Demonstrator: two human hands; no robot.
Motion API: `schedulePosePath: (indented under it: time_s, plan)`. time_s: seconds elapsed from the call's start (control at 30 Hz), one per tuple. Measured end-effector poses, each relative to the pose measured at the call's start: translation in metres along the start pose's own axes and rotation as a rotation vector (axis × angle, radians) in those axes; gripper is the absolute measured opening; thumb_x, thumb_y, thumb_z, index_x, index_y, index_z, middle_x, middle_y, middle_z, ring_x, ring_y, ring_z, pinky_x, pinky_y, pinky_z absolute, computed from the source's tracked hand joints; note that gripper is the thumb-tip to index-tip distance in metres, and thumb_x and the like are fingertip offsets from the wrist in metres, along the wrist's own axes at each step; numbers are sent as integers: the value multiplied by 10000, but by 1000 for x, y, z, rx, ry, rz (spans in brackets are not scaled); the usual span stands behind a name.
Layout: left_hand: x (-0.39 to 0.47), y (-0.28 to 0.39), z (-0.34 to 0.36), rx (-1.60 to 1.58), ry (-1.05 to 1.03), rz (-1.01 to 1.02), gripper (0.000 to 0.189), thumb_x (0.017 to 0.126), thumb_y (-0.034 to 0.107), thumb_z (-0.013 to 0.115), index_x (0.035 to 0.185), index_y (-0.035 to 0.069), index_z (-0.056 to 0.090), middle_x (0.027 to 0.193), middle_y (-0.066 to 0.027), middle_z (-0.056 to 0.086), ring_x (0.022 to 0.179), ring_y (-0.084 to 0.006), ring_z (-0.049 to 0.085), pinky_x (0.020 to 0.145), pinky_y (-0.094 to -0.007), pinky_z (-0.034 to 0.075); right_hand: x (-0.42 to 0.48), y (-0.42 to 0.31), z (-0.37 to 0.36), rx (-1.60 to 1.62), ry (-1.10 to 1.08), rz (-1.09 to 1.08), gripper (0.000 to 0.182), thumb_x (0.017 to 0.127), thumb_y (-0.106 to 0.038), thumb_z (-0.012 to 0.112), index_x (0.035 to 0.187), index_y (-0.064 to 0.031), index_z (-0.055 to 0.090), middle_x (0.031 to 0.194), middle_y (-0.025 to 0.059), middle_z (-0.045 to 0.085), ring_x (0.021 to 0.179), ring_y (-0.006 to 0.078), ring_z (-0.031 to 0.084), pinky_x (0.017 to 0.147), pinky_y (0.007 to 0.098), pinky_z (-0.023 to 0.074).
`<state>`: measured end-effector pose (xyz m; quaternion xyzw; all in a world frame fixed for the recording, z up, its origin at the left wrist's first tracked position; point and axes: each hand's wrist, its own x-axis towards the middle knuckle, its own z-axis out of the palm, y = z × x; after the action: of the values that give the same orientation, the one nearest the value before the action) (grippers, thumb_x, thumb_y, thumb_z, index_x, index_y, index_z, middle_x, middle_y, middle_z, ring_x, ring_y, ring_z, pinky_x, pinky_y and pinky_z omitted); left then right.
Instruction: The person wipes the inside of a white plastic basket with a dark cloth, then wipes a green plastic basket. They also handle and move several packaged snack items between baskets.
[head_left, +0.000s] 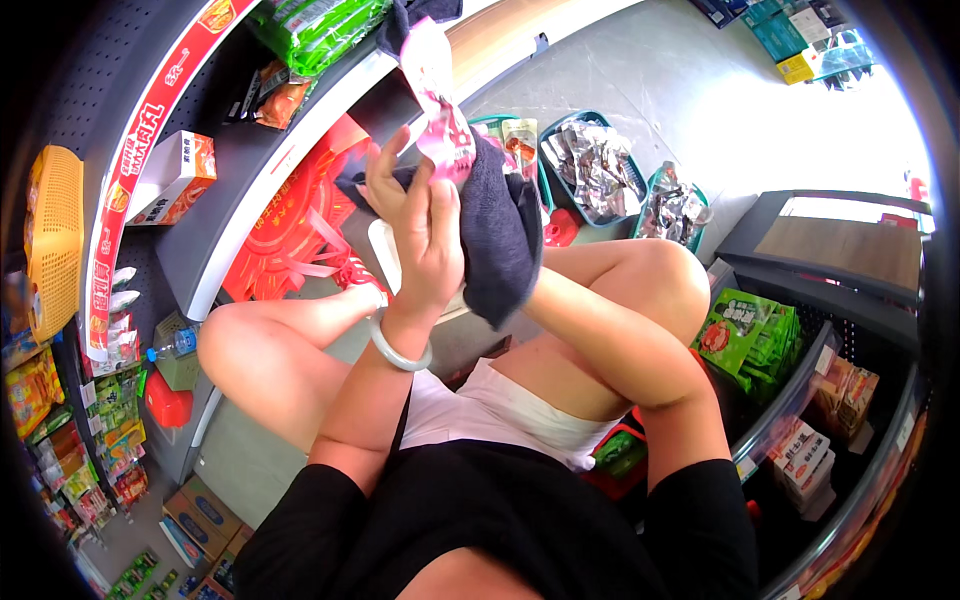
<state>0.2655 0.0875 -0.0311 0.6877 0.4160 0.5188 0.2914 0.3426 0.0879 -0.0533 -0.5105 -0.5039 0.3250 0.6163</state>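
Up in front of me is a pink and white plastic snack packet, its surface shiny. My left hand has its fingers at the packet's lower end, with other fingers spread; a pale bangle is on that wrist. A dark grey cloth covers my right hand and hangs down beside the packet. The fingers of that hand are hidden under the cloth. More dark cloth shows behind the packet's upper end.
Baskets of wrapped packets stand on the floor ahead. To the left is a shelf with a white and orange box and green packets. A red bag lies beyond my knee. At right, shelves hold green packets and small boxes.
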Motion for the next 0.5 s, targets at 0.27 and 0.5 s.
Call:
schedulePosePath:
  time_s: [0.27, 0.5]
  plan:
    - [34, -6, -11, -739, 280, -488, 348, 1036, 302, 425, 1228, 30, 528, 1051, -32, 603, 954, -133, 594, 856, -288, 478, -13, -18, -9, -449, -147, 50, 415, 786, -79, 583, 1175, -3, 459, 893, 270, 594, 801, 456, 609, 678, 507, 468]
    - [-14, -114, -68, -625, 230, -884, 274, 1023, 266, 435, 1165, 54, 535, 1060, -74, 613, 950, -197, 633, 824, -371, 543, 26, -19, -87, -450, -71, 214, 552, 640, -219, 729, 1117, -8, 548, 961, 121, 595, 877, 277, 582, 817, 332, 471]
